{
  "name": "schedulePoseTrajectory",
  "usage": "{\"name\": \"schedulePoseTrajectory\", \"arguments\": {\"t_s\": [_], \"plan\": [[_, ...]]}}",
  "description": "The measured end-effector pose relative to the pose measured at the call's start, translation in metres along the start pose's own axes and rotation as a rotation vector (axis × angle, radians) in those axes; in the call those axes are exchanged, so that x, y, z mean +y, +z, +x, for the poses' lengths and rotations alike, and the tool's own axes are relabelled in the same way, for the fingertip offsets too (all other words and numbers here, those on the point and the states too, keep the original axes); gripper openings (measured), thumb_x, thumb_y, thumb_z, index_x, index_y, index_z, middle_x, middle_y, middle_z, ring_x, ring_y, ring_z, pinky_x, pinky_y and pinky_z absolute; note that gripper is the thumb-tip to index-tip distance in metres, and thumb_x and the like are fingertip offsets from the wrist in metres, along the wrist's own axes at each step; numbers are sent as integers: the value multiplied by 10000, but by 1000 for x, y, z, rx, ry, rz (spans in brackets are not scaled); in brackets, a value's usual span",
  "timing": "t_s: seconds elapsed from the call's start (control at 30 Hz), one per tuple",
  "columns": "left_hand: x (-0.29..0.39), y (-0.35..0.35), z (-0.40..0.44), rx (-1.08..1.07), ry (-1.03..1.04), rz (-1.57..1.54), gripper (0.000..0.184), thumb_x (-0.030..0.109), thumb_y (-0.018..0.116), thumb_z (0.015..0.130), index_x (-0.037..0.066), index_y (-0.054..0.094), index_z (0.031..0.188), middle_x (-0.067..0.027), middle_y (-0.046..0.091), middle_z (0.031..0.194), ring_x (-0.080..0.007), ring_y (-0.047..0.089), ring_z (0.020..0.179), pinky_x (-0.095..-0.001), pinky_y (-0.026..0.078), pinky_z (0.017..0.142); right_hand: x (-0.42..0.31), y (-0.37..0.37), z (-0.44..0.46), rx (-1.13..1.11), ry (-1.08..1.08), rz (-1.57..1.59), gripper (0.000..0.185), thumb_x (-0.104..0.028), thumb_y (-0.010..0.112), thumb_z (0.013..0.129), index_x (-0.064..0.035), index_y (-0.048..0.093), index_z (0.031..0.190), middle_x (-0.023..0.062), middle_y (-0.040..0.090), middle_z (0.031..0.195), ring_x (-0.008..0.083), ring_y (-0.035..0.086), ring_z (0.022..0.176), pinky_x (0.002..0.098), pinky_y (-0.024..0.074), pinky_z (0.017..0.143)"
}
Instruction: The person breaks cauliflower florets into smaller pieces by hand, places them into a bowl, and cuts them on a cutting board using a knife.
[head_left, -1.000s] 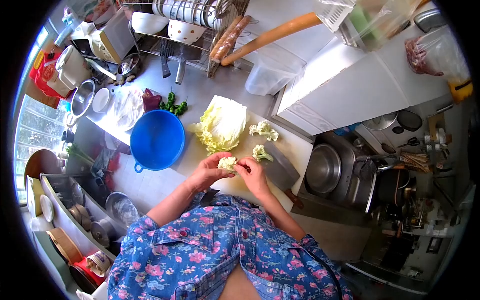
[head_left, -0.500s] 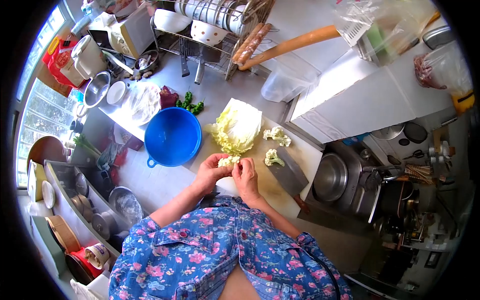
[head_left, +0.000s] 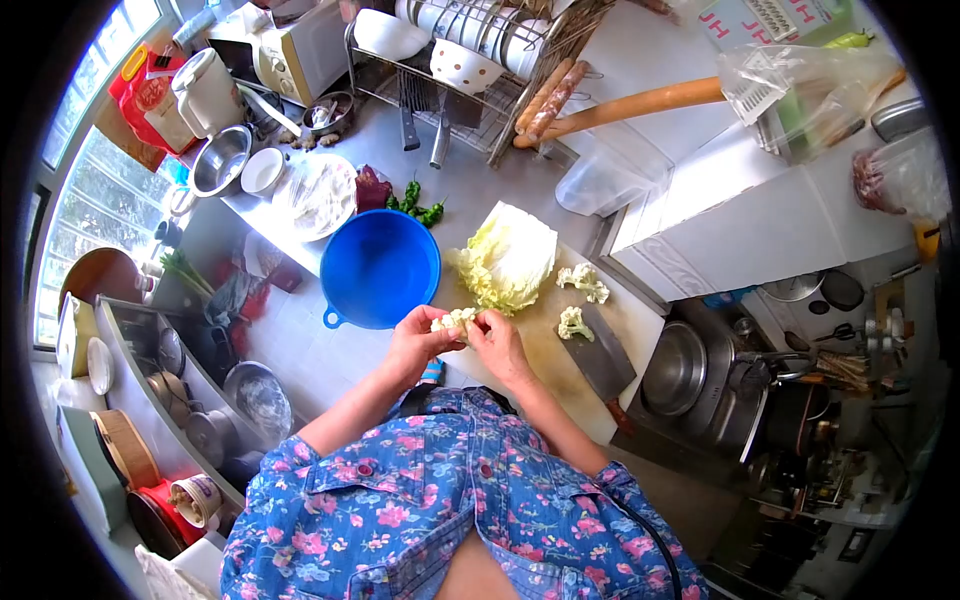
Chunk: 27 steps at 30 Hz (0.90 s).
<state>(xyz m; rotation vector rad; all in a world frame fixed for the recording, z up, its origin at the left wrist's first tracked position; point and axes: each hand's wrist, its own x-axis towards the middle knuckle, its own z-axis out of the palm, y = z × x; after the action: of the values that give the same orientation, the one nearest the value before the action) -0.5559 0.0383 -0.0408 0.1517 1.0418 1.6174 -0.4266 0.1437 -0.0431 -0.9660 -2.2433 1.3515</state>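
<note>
Between my two hands is a small piece of cauliflower, held over the near left edge of the cutting board. My left hand grips its left side with closed fingers. The fingers of my right hand pinch its right side. Just beyond them lies a leafy head of napa cabbage. Two more cauliflower pieces rest on the board, one farther back and one against the blade of a cleaver. A blue plastic basin stands to the left, its inside bare.
Behind the basin are green peppers, a covered plate, a white bowl and a metal bowl. A dish rack stands at the back. The sink with a metal basin is on the right.
The view has shifted, so the counter things appear farther right. My hands still hold the cauliflower piece between them and are now nearer the basin's lower right side in view.
</note>
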Motion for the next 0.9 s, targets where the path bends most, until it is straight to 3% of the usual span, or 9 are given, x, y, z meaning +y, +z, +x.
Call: {"name": "schedulePoseTrajectory", "arguments": {"t_s": [0.1,0.23,0.43,0.53,0.63,0.77,0.83,0.9], "plan": [[0,2,-2,13,33,15,222,-16,652,829,15,497,985,-121,624,981,-214,643,871,-367,575,768,-1,13,2,187,-138,-178,177,-144,588,867,23,531,846,170,579,767,293,578,668,388,463,608],[5,-1,-3,54,46,-18,215,-9,654,830,26,500,976,-113,629,974,-208,645,844,-352,575,754,-1,33,3,306,-67,-28,169,-146,583,870,14,538,844,167,582,748,288,584,666,391,457,601],[10,-4,-6,95,72,-46,177,-20,639,837,27,508,945,-114,629,976,-227,647,838,-367,572,774,-16,37,6,305,124,125,215,-189,558,893,-4,554,783,122,569,660,183,549,603,336,438,565],[7,-8,-7,91,50,-107,168,-31,621,843,22,509,957,-116,615,1010,-244,636,894,-419,561,832,-4,28,18,260,419,570,243,-207,549,901,-21,560,744,72,582,671,126,503,569,277,400,522],[6,-9,-6,58,65,-219,186,-18,625,844,20,511,987,-117,608,1026,-248,619,957,-440,539,877,-15,21,18,175,370,635,240,-225,530,920,-38,562,773,37,580,681,91,475,554,231,364,502],[20,-18,-16,149,162,-227,214,-12,619,849,24,511,1030,-112,603,1043,-254,610,989,-450,515,911,-16,7,42,264,332,913,206,-215,495,956,-37,548,866,32,561,671,82,483,560,209,371,492],[28,-27,-18,194,210,-217,248,31,622,861,38,505,1079,-109,603,1063,-262,610,994,-428,512,904,-28,-2,49,239,326,954,207,-238,530,954,-40,534,892,33,565,748,87,532,568,208,385,488],[30,-37,-18,207,251,-194,266,64,622,871,43,501,1107,-111,598,1082,-266,610,998,-417,512,899,-39,-6,52,110,296,859,197,-214,535,953,-28,547,892,19,552,694,75,497,544,197,370,471]]}}
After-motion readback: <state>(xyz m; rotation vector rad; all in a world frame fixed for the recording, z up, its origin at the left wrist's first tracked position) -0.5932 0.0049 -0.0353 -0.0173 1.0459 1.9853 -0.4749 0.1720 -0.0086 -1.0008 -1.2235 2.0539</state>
